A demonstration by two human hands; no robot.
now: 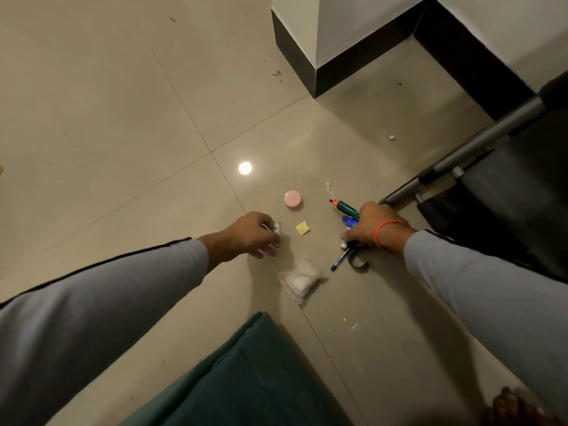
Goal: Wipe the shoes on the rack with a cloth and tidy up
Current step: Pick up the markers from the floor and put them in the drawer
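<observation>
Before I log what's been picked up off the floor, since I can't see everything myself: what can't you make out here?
- Small white item in the left hand: head view, curled fingers cover most of it.
- Things under the right hand: the green marker and blue pen stick out; the rest is covered.
- Shoe rack: cut off by the right edge; no shoes show.
- White speck: too small.

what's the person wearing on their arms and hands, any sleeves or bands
Both arms are in long, light grey sleeves that end at the wrists. The left sleeve has a thin dark seam line along its upper edge. The right hand is bare, with a thin orange thread band around the wrist. The left hand is bare, with no band showing.
</observation>
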